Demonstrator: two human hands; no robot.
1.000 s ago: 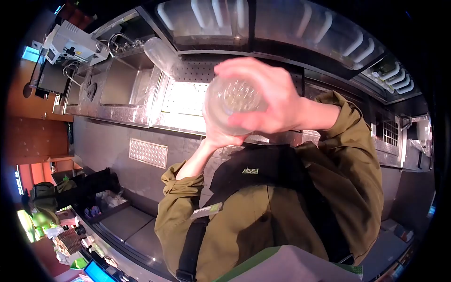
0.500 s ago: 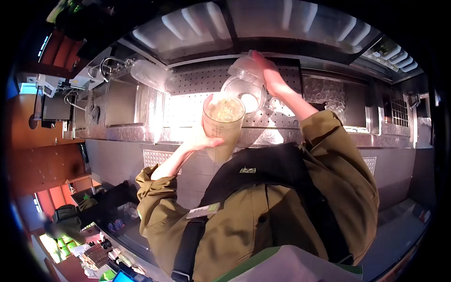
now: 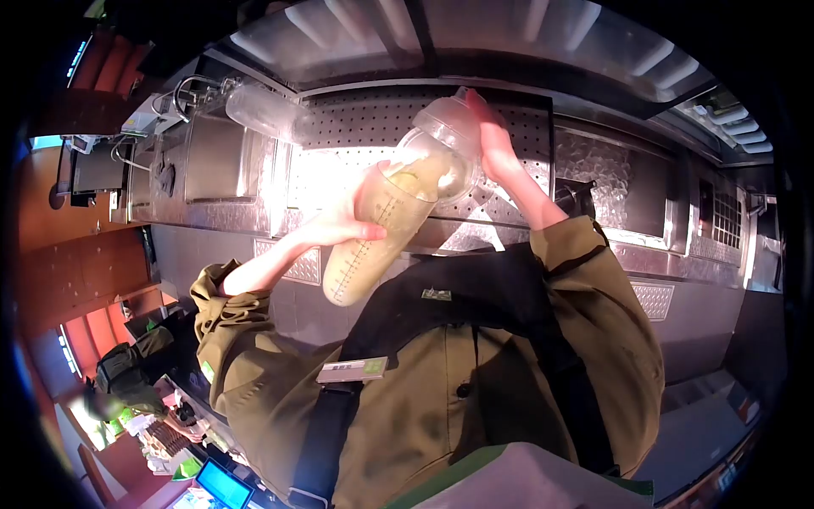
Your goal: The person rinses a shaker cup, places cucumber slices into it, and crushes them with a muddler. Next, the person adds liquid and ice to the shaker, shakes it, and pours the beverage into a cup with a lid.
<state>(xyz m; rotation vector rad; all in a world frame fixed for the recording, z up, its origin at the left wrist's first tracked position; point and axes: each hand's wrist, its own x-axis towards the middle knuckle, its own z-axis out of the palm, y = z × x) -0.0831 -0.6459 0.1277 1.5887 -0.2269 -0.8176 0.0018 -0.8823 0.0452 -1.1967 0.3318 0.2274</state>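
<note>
My left hand (image 3: pixel 346 222) is wrapped around a tall clear shaker cup (image 3: pixel 373 242) with measuring marks, filled with pale yellow-green liquid. The cup tilts with its mouth toward a round clear container (image 3: pixel 465 178) over the perforated tray. Where the mouth meets the container, yellowish contents show; glare hides whether they are flowing. My right hand (image 3: pixel 495 146) grips a clear, tapered plastic piece, like a shaker lid (image 3: pixel 448 120), at the container's far side. Its fingers are partly hidden behind the plastic.
A perforated metal drain tray (image 3: pixel 348 127) lies under the work. Another clear plastic vessel (image 3: pixel 263 110) lies on its side at the left, near a faucet (image 3: pixel 182 93). An ice bin (image 3: pixel 606 178) is at the right. Another person (image 3: pixel 127 382) stands at the far lower left.
My left hand has tipped the shaker cup further, its base swinging left and down and its mouth toward the container. My right hand stays near the same spot with the clear piece.
</note>
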